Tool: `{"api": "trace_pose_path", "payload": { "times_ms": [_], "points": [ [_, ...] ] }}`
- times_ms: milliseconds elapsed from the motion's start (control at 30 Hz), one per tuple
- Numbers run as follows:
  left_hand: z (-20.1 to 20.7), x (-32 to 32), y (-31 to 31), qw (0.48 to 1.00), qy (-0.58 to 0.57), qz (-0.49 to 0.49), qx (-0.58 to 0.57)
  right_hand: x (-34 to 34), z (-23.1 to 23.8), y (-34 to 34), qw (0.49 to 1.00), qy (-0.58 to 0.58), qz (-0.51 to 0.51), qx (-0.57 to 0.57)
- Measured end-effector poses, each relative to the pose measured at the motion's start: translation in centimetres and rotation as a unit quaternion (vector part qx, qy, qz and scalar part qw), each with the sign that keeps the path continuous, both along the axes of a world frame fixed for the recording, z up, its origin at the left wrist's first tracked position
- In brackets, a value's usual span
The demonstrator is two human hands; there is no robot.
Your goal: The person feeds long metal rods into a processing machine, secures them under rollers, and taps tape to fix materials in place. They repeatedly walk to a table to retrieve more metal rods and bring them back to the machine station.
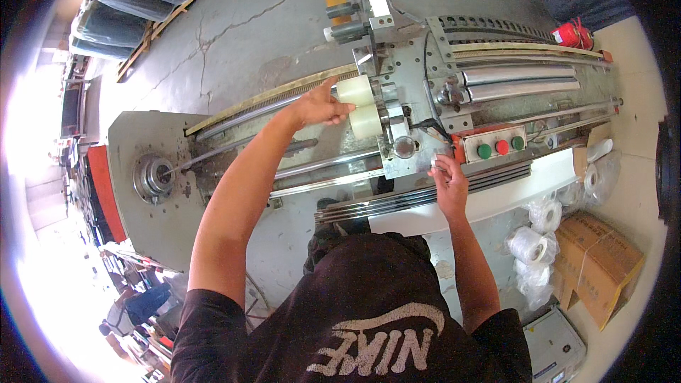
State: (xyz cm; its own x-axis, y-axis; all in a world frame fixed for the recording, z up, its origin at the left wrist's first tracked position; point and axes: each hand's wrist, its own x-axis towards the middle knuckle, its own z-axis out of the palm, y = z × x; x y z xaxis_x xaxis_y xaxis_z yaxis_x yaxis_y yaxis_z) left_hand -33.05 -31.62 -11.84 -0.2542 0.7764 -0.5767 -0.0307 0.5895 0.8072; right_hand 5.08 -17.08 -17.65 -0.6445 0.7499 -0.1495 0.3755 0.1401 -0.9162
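Two cream-coloured rollers point(355, 90) sit side by side on the carriage point(415, 60) of a long grey machine. My left hand point(319, 108) reaches to their left side, index finger stretched out and thumb tip against the rollers. Its other fingers are partly curled, and nothing shows in its grasp. Lower and to the right, my right hand point(451, 179) pinches a small white piece point(433, 161) at the carriage's near edge, just left of a control box point(494, 144) with green and red buttons. Whether that piece is fixed to the machine, I cannot tell.
Two shiny metal rollers point(525, 84) lie right of the carriage. A chuck point(154, 176) with a thin rod is on the left. Dark metal bars point(425, 193) lie near me. Plastic-wrapped rolls point(532, 245) and a cardboard box point(599, 259) stand at right; a red extinguisher point(572, 34) lies far right.
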Motion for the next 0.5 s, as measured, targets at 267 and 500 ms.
{"api": "trace_pose_path", "payload": {
  "times_ms": [267,500],
  "points": [
    [-0.1,0.1,0.2,0.999,-0.015,0.038,-0.023,-2.1,3.8,-0.8,0.998,0.058,-0.007,-0.001],
    [3.6,0.7,-0.4,0.995,-0.023,0.093,0.004,-9.1,8.2,-3.9,0.977,0.155,0.022,-0.148]
  ]
}}
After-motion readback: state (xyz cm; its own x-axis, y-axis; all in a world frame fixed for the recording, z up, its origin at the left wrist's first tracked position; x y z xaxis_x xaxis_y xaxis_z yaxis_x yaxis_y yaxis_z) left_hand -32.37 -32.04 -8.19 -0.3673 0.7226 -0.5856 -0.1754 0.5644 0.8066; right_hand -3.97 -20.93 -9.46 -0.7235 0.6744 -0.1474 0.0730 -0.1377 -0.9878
